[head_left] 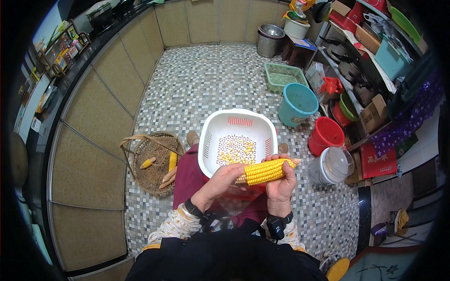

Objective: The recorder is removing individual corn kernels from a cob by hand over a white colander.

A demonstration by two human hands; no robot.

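Observation:
An ear of yellow corn (269,171) lies across both hands, just over the near rim of a white plastic colander (237,116). My left hand (225,180) grips its left end, where part of the cob is bare of kernels. My right hand (282,182) holds the ear towards its pointed right end, fingers behind it and thumb on the front. Loose kernels (242,146) are scattered on the colander's perforated bottom. Something red shows beneath the colander. To the left, a woven bamboo basket (144,182) holds several cobs, some with yellow kernels and some bare.
Right of the colander stand a turquoise bucket (293,114), a red bucket (325,137) and a white bucket (318,172) with a clear lid. A green plastic basket (284,75) sits farther off. Shelves with pots line the right side; cabinets (91,144) run along the left.

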